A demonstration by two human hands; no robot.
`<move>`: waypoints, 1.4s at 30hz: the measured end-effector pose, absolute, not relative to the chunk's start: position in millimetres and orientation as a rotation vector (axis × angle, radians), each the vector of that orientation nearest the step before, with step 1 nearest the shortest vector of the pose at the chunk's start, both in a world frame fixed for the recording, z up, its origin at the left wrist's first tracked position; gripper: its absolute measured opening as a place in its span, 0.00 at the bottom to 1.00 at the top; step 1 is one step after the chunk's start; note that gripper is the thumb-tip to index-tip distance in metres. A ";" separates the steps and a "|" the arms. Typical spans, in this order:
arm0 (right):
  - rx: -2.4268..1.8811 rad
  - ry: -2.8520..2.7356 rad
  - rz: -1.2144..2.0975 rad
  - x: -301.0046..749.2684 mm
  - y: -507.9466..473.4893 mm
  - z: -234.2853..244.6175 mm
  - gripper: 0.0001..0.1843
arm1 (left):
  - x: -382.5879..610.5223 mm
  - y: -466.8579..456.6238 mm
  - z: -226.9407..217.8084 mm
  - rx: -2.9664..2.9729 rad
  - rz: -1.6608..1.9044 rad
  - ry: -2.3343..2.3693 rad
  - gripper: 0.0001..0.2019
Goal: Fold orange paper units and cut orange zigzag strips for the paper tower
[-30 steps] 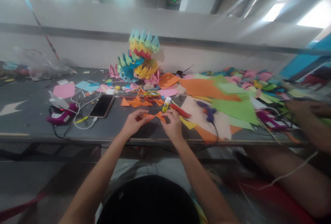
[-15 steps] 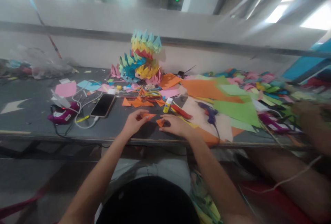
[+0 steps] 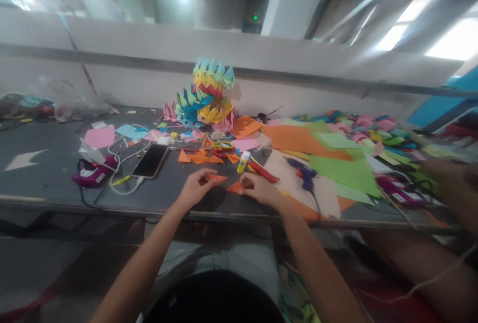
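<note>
Left of the glue stick [image 3: 244,161], its label [image 3: 242,165] unreadable, the left hand [image 3: 195,187] pinches an orange triangle [image 3: 218,179]; in front, the right hand [image 3: 258,188] pinches a part-hidden orange scrap [image 3: 234,187].

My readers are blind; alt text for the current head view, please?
A person's left hand and right hand each hold an orange paper piece at a dark table. Beyond are a glue stick and a multicolored paper model; a phone lies left.

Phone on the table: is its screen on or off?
Off, it seems: the phone lies face up, its screen dark, a white cable at its near end.
</note>
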State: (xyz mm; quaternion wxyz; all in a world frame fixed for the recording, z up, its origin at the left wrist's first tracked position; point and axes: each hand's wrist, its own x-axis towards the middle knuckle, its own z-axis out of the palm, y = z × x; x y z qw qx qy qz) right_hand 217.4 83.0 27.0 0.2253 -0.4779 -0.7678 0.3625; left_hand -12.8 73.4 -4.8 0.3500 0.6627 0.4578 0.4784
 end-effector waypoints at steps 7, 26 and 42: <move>-1.147 -1.958 1.127 210.7 85.3 18.6 0.11 | -10.8 74.4 -8.5 1.798 1.172 1.216 0.13; -1.075 -1.803 1.183 200.1 87.2 8.0 0.11 | -10.2 72.1 -4.9 1.863 1.125 1.203 0.12; -1.113 -1.488 1.174 169.8 85.5 -7.5 0.18 | -11.0 70.7 -2.9 1.874 1.140 1.146 0.10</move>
